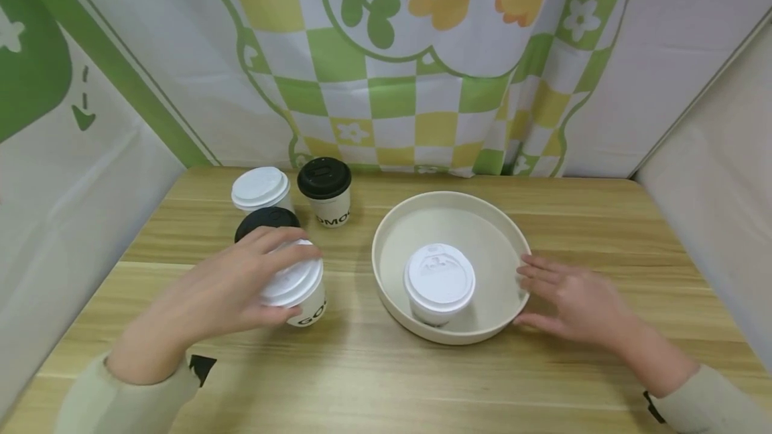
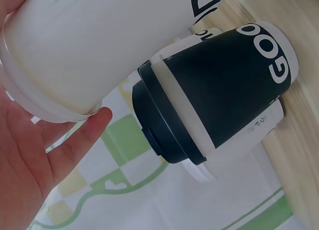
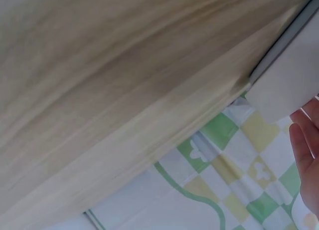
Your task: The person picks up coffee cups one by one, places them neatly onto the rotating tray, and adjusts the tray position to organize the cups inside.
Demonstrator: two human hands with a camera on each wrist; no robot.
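Observation:
My left hand (image 1: 241,280) grips a white-lidded paper coffee cup (image 1: 309,307) by its lid, fingers over the top and thumb at the near side. In the left wrist view that white cup (image 2: 84,50) fills the upper left. Just behind it stands a dark-sleeved cup (image 2: 214,85) with a black lid, mostly hidden by the hand in the head view. A round cream tray (image 1: 392,226) sits right of centre, holding another white-lidded cup (image 1: 439,280) near its front. My right hand (image 1: 575,297) rests with extended fingers at the tray's right rim.
A white-lidded cup (image 1: 261,189) and a black-lidded cup (image 1: 326,196) stand at the back left of the wooden table (image 1: 386,387). A checked, flowered curtain (image 1: 392,99) hangs along the table's back edge, with pale cloth walls on both sides.

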